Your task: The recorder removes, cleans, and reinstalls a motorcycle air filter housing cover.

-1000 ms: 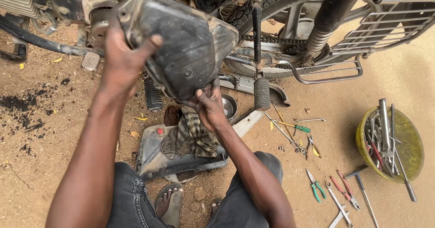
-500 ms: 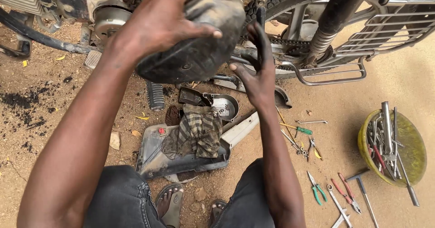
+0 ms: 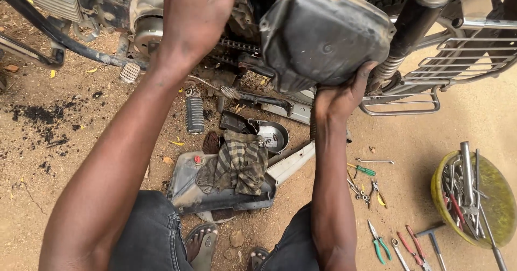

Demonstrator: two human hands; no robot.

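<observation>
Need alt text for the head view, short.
A person's right hand holds a dark, dirty side cover against a motorcycle; the left hand reaches toward the engine. A rag and tools lie on sandy ground.

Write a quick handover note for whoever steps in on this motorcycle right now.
Right hand: supports the dark side cover from below, against the motorcycle frame.
Left hand: raised by the engine, holding nothing visible.
Grey panel with checked rag lies on the sand, pliers to the right.
Done: cover lifted up.
Left: cover not visibly fastened.
</observation>
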